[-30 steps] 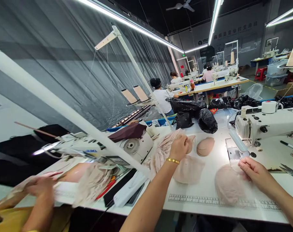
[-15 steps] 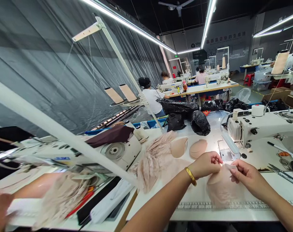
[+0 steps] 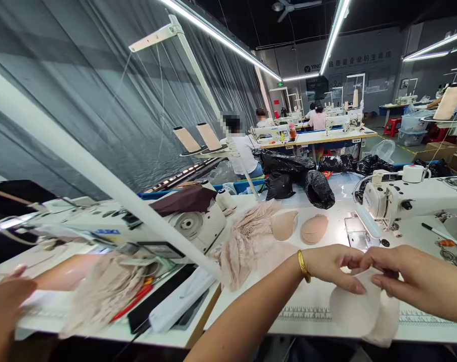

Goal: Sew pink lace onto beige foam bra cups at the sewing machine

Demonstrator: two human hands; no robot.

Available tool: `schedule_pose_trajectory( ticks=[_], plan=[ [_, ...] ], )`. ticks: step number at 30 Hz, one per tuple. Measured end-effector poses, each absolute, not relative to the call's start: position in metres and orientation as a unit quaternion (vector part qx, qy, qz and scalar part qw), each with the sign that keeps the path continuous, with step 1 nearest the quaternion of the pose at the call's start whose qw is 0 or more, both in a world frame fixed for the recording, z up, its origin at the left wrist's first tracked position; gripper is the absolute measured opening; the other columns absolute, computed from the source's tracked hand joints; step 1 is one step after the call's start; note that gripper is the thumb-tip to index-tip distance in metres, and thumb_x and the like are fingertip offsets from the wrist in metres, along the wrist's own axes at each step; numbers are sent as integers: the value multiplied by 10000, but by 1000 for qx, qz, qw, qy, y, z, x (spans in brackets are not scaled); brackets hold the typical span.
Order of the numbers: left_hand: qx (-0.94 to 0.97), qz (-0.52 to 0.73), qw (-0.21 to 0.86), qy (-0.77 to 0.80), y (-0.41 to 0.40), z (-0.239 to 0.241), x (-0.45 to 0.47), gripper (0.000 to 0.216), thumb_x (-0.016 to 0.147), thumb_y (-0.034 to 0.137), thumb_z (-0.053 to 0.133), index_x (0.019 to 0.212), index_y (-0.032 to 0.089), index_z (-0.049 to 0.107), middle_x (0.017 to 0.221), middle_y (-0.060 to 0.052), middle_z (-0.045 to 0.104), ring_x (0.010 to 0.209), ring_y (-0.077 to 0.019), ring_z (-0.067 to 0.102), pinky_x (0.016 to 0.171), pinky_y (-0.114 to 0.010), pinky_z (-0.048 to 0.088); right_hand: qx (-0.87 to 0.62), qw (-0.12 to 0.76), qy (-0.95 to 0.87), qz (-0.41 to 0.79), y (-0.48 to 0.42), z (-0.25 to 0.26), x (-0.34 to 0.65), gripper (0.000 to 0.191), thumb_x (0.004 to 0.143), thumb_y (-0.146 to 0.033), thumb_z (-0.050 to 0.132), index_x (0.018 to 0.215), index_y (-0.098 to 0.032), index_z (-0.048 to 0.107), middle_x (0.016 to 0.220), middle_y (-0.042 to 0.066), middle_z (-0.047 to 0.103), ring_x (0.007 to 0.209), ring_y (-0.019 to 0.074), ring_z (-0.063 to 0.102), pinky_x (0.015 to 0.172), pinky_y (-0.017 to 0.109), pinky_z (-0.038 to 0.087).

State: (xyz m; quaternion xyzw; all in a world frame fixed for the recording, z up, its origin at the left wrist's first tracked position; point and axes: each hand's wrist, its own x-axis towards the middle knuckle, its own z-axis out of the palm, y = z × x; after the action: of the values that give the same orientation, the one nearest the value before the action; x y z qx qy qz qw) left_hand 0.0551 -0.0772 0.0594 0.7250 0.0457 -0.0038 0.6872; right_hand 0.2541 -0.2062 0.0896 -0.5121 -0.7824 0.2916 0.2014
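Note:
My left hand (image 3: 336, 265) and my right hand (image 3: 405, 279) meet over the front of the white table (image 3: 311, 306), both pinching the top edge of a pale beige foam cup (image 3: 359, 311) lifted slightly off the surface. A gold bangle sits on my left wrist. Behind my hands lie two tan moulded cups (image 3: 314, 229) and a heap of beige lace pieces (image 3: 247, 239). A white sewing machine (image 3: 413, 198) stands to the right, beyond my right hand.
A second sewing machine (image 3: 156, 226) with a dark cloth on it stands at the left, where another person's hand (image 3: 7, 301) handles beige lace. Black plastic bags (image 3: 300, 173) lie at the table's back. Scissors and a pen lie at the far right. Other workers sit further back.
My left hand left the lace heap and came to my right hand. Both hands now grip the foam cup, which has risen off the table and turned.

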Motion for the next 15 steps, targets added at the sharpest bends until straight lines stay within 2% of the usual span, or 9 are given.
schedule_pose_trajectory(
  ticks=[2, 4, 6, 9, 11, 12, 14, 15],
  plan=[
    [733, 13, 674, 88, -74, 59, 49, 426, 738, 516, 846, 815, 223, 546, 775, 27, 584, 694, -150, 569, 652, -287, 488, -533, 204, -793, 212, -203, 88, 255, 195, 1059, -351, 513, 1135, -351, 693, 908, -3, 767, 775, 225, 700, 655, 322, 463],
    [779, 84, 606, 140, -72, 61, 42, 338, 807, 458, 764, 827, 221, 524, 703, 55, 487, 604, -107, 445, 563, -236, 373, -538, 229, -806, 86, -200, 81, 253, 225, 1072, -316, 451, 1098, -299, 673, 906, 35, 765, 743, 235, 697, 606, 331, 437],
    [845, 188, 470, 176, -71, 65, 36, 237, 851, 356, 699, 815, 219, 508, 669, 63, 441, 593, -104, 393, 558, -241, 311, -527, 259, -807, -63, -197, 69, 248, 255, 1055, -214, 415, 1024, -263, 664, 889, 64, 756, 695, 232, 676, 575, 338, 409],
    [931, 249, 204, 174, -73, 58, 29, 106, 899, 185, 598, 827, 212, 525, 711, 23, 520, 653, -140, 464, 608, -279, 335, -504, 308, -783, -195, -195, 38, 239, 270, 1035, -101, 434, 1059, -243, 662, 973, 77, 770, 761, 212, 694, 654, 328, 468],
    [964, 207, 41, 165, -77, 43, 27, 127, 936, 95, 544, 873, 205, 561, 795, -20, 590, 725, -179, 534, 625, -297, 362, -511, 331, -773, -179, -192, 9, 239, 290, 1038, -83, 434, 1121, -241, 662, 1106, 84, 776, 882, 206, 721, 744, 316, 516],
    [971, 173, -18, 162, -80, 32, 27, 129, 956, 88, 551, 898, 200, 578, 839, -39, 613, 763, -199, 561, 620, -302, 374, -525, 326, -774, -141, -190, -6, 241, 310, 1040, -90, 413, 1104, -249, 671, 1115, 76, 776, 895, 208, 724, 738, 313, 525],
    [981, 102, -74, 146, -86, 11, 30, 90, 992, 210, 653, 921, 190, 601, 890, -58, 637, 822, -229, 596, 613, -310, 410, -545, 293, -785, -33, -185, -32, 249, 314, 1044, -158, 404, 1031, -272, 697, 1058, 49, 778, 887, 219, 722, 721, 319, 547],
    [986, 73, -80, 128, -88, 2, 33, 162, 994, 294, 696, 915, 186, 606, 897, -59, 642, 837, -234, 605, 624, -316, 435, -547, 281, -788, 0, -182, -42, 255, 325, 1048, -187, 401, 1005, -282, 708, 1016, 32, 778, 866, 214, 721, 712, 313, 556]
  ],
)
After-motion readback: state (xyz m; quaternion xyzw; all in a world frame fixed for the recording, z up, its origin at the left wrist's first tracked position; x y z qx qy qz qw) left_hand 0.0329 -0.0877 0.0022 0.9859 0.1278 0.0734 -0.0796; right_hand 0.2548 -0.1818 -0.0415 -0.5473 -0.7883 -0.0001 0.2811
